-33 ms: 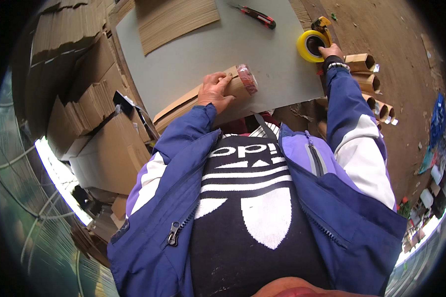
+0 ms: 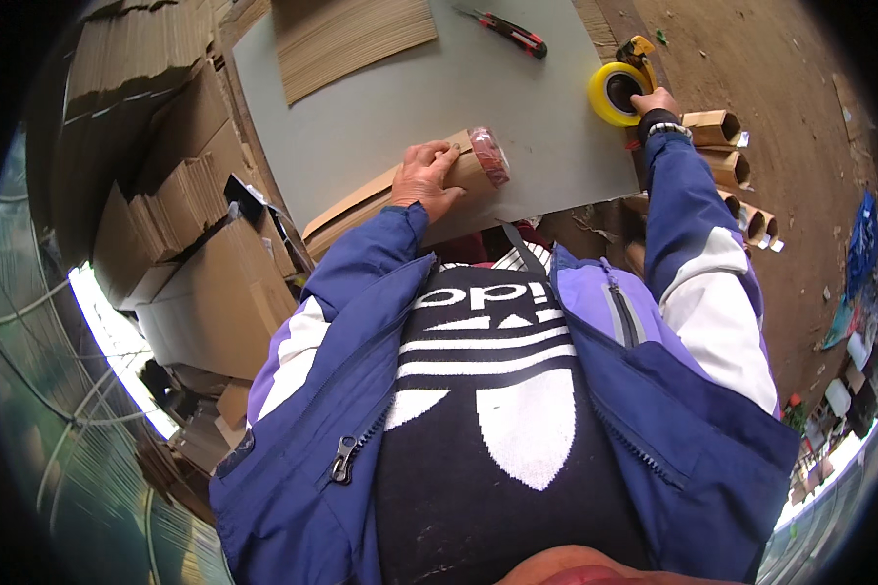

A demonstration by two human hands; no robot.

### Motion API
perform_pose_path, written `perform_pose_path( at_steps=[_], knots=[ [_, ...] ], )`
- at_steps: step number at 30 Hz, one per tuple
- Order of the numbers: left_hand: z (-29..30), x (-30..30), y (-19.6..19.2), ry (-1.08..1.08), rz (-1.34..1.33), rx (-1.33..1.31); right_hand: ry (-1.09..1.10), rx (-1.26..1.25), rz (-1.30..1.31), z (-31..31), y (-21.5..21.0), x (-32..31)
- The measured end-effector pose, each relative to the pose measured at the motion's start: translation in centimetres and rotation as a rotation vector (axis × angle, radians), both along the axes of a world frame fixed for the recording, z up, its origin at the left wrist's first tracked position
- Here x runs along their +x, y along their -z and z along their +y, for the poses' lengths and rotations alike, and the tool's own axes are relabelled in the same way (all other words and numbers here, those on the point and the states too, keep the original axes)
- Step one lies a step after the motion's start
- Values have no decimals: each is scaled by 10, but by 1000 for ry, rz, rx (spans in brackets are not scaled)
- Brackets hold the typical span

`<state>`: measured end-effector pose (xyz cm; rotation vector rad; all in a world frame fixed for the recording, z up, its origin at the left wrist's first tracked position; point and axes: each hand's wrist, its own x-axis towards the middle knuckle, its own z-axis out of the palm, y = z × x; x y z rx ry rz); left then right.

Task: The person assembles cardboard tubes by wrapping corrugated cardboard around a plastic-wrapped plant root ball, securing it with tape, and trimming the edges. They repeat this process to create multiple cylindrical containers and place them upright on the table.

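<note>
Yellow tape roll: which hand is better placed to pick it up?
Right. The right hand already rests on the yellow tape roll at the grey table edge. The left hand is pressed on the folded cardboard piece, well apart from the roll.

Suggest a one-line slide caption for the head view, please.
Left hand steadies a cardboard tube; right hand reaches yellow tape roll.

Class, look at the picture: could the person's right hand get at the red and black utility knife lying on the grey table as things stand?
Probably yes. The right hand rests at the yellow tape roll, and only bare grey table lies between it and the utility knife; nothing blocks the way.
</note>
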<state>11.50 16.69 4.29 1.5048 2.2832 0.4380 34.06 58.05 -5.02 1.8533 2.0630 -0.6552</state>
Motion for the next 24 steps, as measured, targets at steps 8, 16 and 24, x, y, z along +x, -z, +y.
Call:
perform_pose_path(
  at_steps=[8, 16, 24],
  knots=[
    [-5, -3, 9, 101, 17, 116, 15, 58, 714, -66, -38, 55],
    [-14, -1, 14, 168, 15, 198, -81, -387, 1130, -225, -114, -20],
    [-20, 0, 25, 220, 33, 327, -506, 24, 381, -272, -162, -87]
  ],
)
